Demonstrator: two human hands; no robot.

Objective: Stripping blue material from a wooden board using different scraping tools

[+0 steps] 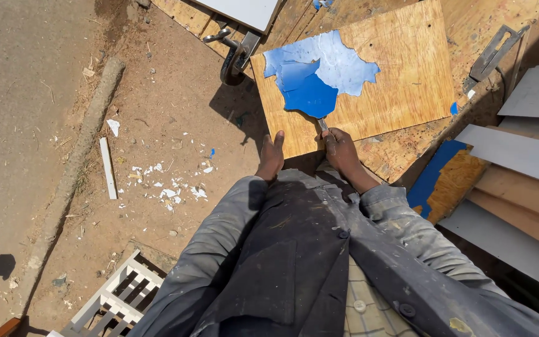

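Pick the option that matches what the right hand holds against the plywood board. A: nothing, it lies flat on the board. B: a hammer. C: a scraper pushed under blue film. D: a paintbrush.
C: the right hand grips a scraper whose blade sits at the edge of the blue film on the board.

Tan wood-grain plywood board (400, 75) with a blue patch, darker at 6 o'clock, paler at 12 (319, 72); grey paint-flecked jacket sleeves (400, 231); white scraps (173, 187) on brown dirt at 9 o'clock.
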